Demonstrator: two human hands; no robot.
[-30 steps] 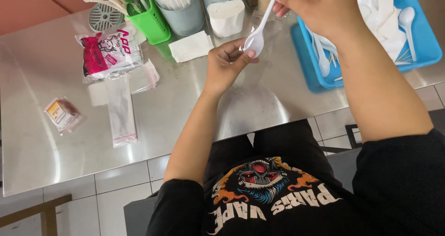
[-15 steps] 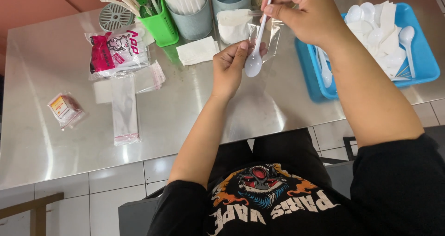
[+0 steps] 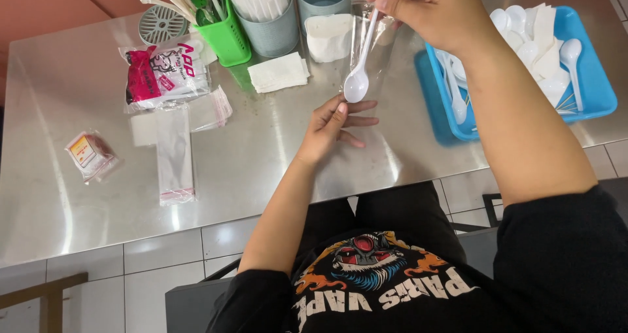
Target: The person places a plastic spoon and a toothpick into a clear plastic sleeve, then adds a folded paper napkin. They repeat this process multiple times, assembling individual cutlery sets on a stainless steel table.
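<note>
My right hand [image 3: 432, 9] pinches the handle of a white plastic spoon [image 3: 358, 84], which hangs bowl down above the steel table. A clear plastic sleeve [image 3: 378, 45] stands around the spoon. My left hand [image 3: 333, 127] grips the sleeve's lower end just beneath the spoon's bowl, thumb and forefinger together and the other fingers spread. To the right lies a blue tray [image 3: 598, 97] holding several more white spoons and folded napkins.
At the back stand a green holder [image 3: 226, 38] of sticks, two grey cups [image 3: 271, 32], a white tissue block [image 3: 329, 37] and folded napkins [image 3: 280, 72]. On the left lie a pink-printed packet [image 3: 163, 71], flat clear sleeves [image 3: 173, 150] and a small wrapped packet [image 3: 91, 155].
The spoon has swung from slanted to nearly upright, and the clear sleeve now shows around it. My left hand has stayed under the bowl. The view has shifted slightly.
</note>
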